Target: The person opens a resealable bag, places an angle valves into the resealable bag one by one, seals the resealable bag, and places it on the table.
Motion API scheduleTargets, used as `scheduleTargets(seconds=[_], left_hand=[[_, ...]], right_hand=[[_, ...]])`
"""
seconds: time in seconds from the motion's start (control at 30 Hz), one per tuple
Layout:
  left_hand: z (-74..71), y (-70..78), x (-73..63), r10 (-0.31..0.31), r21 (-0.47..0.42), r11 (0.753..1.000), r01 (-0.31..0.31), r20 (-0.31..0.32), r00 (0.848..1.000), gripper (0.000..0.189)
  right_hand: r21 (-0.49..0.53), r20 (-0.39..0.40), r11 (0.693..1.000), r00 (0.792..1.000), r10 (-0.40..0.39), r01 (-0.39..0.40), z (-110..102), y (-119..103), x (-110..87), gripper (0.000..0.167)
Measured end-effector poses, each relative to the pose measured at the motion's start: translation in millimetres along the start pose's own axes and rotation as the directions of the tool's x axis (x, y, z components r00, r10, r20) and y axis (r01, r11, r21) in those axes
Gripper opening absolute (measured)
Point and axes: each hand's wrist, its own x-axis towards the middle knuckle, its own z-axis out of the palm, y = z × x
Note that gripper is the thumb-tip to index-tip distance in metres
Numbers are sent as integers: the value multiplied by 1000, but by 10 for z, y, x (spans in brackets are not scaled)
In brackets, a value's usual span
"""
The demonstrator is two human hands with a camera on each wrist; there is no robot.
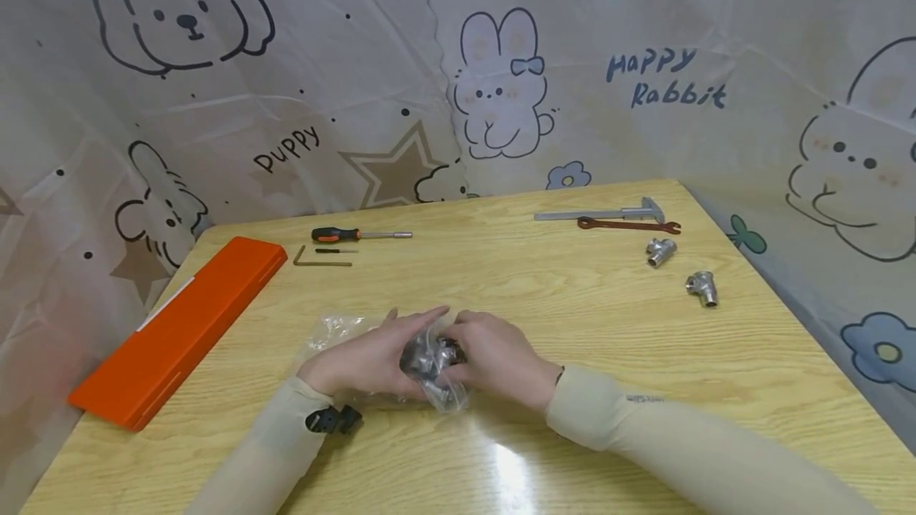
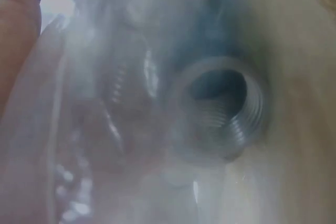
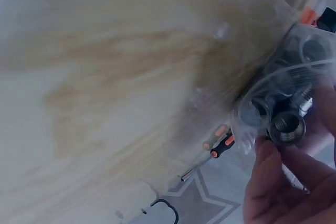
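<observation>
Near the front middle of the table, my left hand (image 1: 375, 354) grips a clear plastic bag (image 1: 335, 331) holding several shiny metal pipe fittings. My right hand (image 1: 501, 360) is at the bag's mouth, its thumb and fingers pinching a threaded pipe fitting (image 3: 300, 131) there. Other round fitting ends show through the plastic in the right wrist view. Close up in the left wrist view, a threaded opening of a fitting (image 2: 255, 104) shows behind blurred film. Part of the bag lies under my left hand and wrist.
Two metal tee fittings (image 1: 661, 251) stand apart at the right. Behind them lie a caliper (image 1: 587, 215) and a reddish wrench (image 1: 630, 225). An orange case (image 1: 193, 324) is at the left, near a screwdriver (image 1: 347, 234), a small black-handled tool (image 1: 329, 251) and a hex key (image 1: 322, 264).
</observation>
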Motion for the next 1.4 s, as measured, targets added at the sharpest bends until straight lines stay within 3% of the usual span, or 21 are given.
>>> scheduleTargets(seconds=[0.2,0.4,0.6,0.73,0.87,1.0,1.1,1.2,1.4], left_hand=[[2,8,-13,-30,-44,999,30,2,1000,115],[2,1,-21,-51,-41,998,51,-1,999,117],[5,8,-12,-74,-26,997,74,6,997,116],[5,17,-8,-96,-11,995,97,13,995,116],[0,25,-10,-106,4,994,106,14,994,116],[3,25,-15,-98,2,995,98,12,995,114],[8,17,-21,-91,-1,996,91,11,996,114],[10,10,-30,-93,-1,996,93,9,996,114],[2,21,-33,-98,5,995,98,7,995,113]], right_hand=[[-42,-20,999,1000,18,-18,61,-65,82,50],[111,28,994,1000,11,-14,59,-26,117,38],[168,67,986,998,0,-11,-226,191,-76,52],[105,47,993,998,51,-56,-604,604,-316,47],[-11,22,984,984,178,-177,-1010,1254,-660,49],[-108,48,934,936,348,-342,-1299,1944,-1073,62],[-125,98,894,892,442,-430,-1387,2348,-1335,75],[-113,128,877,868,479,-467,-1373,2587,-1495,84],[-94,88,880,876,474,-466,-1289,2725,-1579,79]])
